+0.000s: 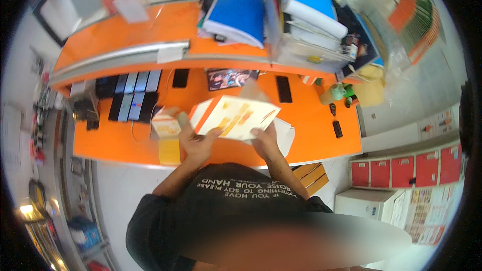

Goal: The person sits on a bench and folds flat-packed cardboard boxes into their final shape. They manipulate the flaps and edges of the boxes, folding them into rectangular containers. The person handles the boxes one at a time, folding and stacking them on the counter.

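Observation:
Both of my hands hold a flat white carton (233,115) with an orange edge and yellow print, tilted above the orange desk (321,140). My left hand (197,141) grips its left end, with the thumb on the upper face. At the lower right edge my right hand (266,140) pinches it, thumb on top. Another white card piece (286,138) lies on the desk beside my right hand, partly covered. Left of my left hand stands a small white and yellow box (166,124), with a yellow pad (169,151) near the desk's front edge.
Several phones (134,106) lie in rows at the left. A lit tablet (226,79) sits at the back between a dark phone (181,78) and another phone (283,89). An orange shelf (145,27) with a blue folder (236,10) overhangs the rear. Keys (337,129) lie right.

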`<act>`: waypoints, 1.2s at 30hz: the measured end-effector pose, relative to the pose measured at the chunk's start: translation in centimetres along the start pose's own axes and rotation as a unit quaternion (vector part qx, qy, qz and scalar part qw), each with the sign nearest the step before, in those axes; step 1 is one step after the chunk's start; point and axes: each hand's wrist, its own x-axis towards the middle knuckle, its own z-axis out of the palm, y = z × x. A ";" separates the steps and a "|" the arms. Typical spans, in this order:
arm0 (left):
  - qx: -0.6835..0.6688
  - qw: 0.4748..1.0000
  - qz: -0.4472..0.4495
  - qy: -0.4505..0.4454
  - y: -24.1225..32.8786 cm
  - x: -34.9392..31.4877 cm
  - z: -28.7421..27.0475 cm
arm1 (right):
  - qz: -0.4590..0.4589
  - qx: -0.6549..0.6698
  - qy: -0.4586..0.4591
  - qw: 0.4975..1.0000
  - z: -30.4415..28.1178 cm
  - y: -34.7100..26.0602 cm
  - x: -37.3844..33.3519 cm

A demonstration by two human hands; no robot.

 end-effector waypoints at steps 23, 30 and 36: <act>0.043 0.946 -0.095 0.307 5.1 -12.8 -16.9 | -0.352 -0.502 -0.355 0.706 18.6 7.2 1.6; 0.246 0.922 -0.184 0.234 3.8 -8.9 -14.8 | -0.121 -0.437 -0.554 0.698 13.7 9.7 -1.3; 0.454 0.876 -0.162 0.021 -2.8 -9.6 -17.3 | -0.091 -0.399 -0.476 0.778 11.7 10.1 0.7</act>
